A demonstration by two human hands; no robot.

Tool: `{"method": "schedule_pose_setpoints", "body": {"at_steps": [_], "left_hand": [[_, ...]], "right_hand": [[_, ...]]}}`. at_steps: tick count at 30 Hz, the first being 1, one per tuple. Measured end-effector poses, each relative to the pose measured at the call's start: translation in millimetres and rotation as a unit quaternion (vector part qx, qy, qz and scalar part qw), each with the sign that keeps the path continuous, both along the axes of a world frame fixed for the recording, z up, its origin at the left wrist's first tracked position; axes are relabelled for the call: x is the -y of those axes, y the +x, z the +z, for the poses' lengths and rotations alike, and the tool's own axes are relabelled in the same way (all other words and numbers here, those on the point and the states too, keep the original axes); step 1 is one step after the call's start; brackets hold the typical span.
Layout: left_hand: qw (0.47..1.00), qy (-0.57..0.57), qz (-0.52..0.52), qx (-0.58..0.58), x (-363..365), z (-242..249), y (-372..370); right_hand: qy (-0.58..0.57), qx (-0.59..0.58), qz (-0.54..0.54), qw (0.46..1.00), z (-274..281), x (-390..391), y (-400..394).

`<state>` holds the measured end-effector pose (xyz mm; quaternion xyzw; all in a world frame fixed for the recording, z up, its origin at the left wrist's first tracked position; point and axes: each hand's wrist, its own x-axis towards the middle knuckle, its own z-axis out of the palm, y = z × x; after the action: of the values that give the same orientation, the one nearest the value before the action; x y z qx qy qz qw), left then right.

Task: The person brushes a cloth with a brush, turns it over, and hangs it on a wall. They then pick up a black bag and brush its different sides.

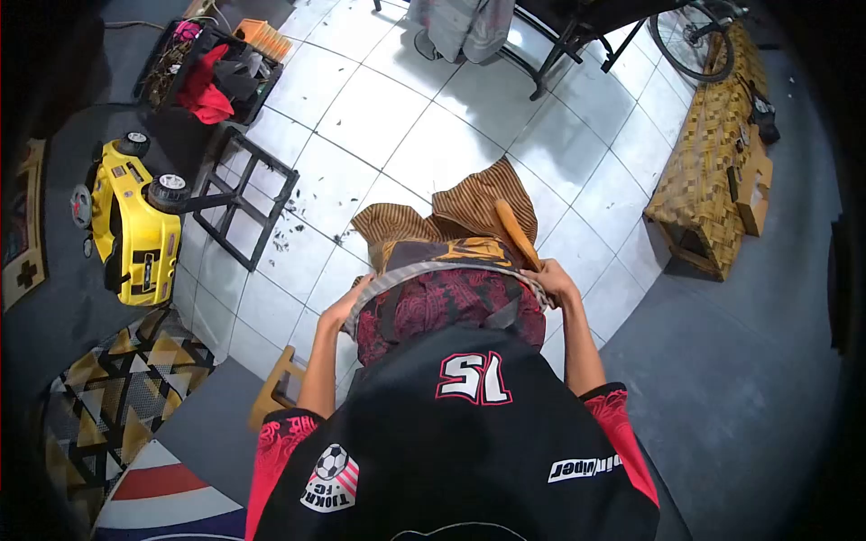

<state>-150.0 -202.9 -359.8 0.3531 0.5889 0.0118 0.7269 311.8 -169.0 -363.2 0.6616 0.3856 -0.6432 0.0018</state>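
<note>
My left hand [350, 305] closes on one end of the grey striped band along the top of a brown patterned cloth garment [487, 203]. My right hand [552, 281] is closed on the band's other end. The band curves between both hands in front of my waist, and the striped brown folds spread out below it over the tiles. A long, smooth orange-brown piece [516, 233] lies slantwise against the cloth, its near end right at my right fingers. Dark red patterned clothing [433, 311] shows between the band and my black shirt [451, 442].
A yellow toy car [135, 225] and a black square frame [244, 198] are on the left. Beyond them is a black crate [262, 95] with mixed items. A woven bamboo bench [699, 171] stands right, near a bicycle wheel [690, 45]. Dark scraps litter the tiled floor [397, 117].
</note>
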Motion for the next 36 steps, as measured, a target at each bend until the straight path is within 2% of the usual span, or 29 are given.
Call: {"method": "schedule_pose_setpoints", "body": {"at_steps": [2,3,4,5,6,7,8,9,10,11,13,15,17,20,21,22,23,24,25,27,29,30,31,32,33,34,35,36], "left_hand": [[0.99,-0.063,0.114,0.058,-3.1,-14.3,1.8],[0.977,-0.091,0.17,0.088,-6.3,-21.3,5.3],[0.966,-0.064,0.242,0.071,-7.4,-26.0,6.6],[0.984,-0.045,0.164,0.05,-9.5,-28.8,2.8],[0.996,-0.025,0.085,0.029,-20.4,-21.8,1.3],[1.0,-0.001,0.007,0.007,-33.7,-16.5,-0.8],[0.991,0.118,-0.065,-0.013,-46.6,-11.4,-3.0],[0.965,0.172,-0.146,-0.132,-67.4,1.9,-2.9],[0.951,0.248,-0.108,-0.152,-82.9,11.4,-3.0],[0.929,0.322,-0.069,-0.17,-97.6,20.6,-3.3],[0.871,0.451,0.012,-0.193,-134.6,43.9,-7.5],[0.763,0.596,0.028,-0.248,-172.0,101.4,4.6],[0.653,0.71,0.027,-0.261,-202.3,153.5,14.7],[0.648,0.696,0.183,-0.248,-198.7,228.0,43.8],[0.649,0.685,0.238,-0.231,-190.5,239.4,49.0],[0.593,0.74,0.239,-0.207,-181.5,244.4,52.8],[0.486,0.826,0.218,-0.188,-180.0,229.0,44.2],[0.463,0.845,0.226,-0.143,-174.5,208.6,46.1],[0.437,0.863,0.234,-0.098,-166.9,187.8,51.2],[0.583,0.762,0.087,-0.269,-131.8,160.4,63.3],[0.802,0.559,-0.027,-0.208,-96.8,92.4,53.8],[0.842,0.485,-0.102,-0.212,-73.0,63.9,41.0],[0.871,0.406,-0.174,-0.214,-56.5,48.9,30.8],[0.887,0.399,-0.103,-0.208,-52.9,51.6,28.1],[0.901,0.385,-0.035,-0.199,-45.1,59.3,25.4],[0.91,0.367,0.032,-0.188,-40.3,71.8,25.0],[0.914,0.353,0.05,-0.197,-44.9,82.8,24.1],[0.916,0.338,0.071,-0.206,-57.0,101.6,24.4]], "right_hand": [[-0.022,-0.006,0.013,1.0,-5.9,-8.6,2.0],[0.065,0.023,0.056,0.996,-6.7,-15.7,1.1],[0.151,0.053,0.098,0.982,-7.5,-22.2,-2.4],[0.234,0.081,0.14,0.959,-8.5,-28.0,-7.2],[0.227,0.122,0.142,0.956,-13.2,-37.4,-11.9],[0.282,0.145,0.11,0.942,-9.4,-47.0,-18.1],[0.338,0.167,0.077,0.923,-5.2,-57.3,-23.7],[0.392,0.188,0.045,0.899,2.8,-68.7,-28.6],[0.395,0.195,0.024,0.898,17.5,-82.5,-31.6],[0.451,0.192,-0.005,0.872,29.2,-95.0,-31.9],[0.531,0.175,-0.042,0.828,78.1,-124.9,-36.2],[0.52,0.218,-0.042,0.825,120.9,-152.2,-31.3],[0.616,0.165,-0.117,0.761,158.4,-172.4,-33.4],[0.708,0.13,-0.18,0.67,219.7,-174.7,-34.8],[0.733,0.117,-0.216,0.634,234.2,-169.2,-39.0],[0.747,0.104,-0.251,0.607,245.0,-162.9,-47.5],[0.76,0.091,-0.287,0.577,252.0,-156.1,-54.1],[0.718,0.068,-0.313,0.618,240.6,-144.9,-51.2],[0.699,0.077,-0.294,0.647,222.6,-137.1,-47.2],[0.654,0.136,-0.138,0.731,164.2,-117.1,-44.5],[0.536,0.14,0.047,0.831,96.4,-84.9,-42.8],[0.434,0.155,0.14,0.876,59.0,-64.5,-36.7],[0.329,0.236,0.212,0.889,48.5,-47.4,-41.1],[0.245,0.261,0.277,0.892,59.4,-42.2,-43.6],[0.232,0.243,0.268,0.903,77.9,-36.5,-45.8],[0.253,0.23,0.242,0.908,71.6,-28.9,-40.5],[0.278,0.219,0.216,0.91,64.8,-27.9,-34.2],[0.284,0.166,0.143,0.934,72.3,-35.5,-36.0]]}}
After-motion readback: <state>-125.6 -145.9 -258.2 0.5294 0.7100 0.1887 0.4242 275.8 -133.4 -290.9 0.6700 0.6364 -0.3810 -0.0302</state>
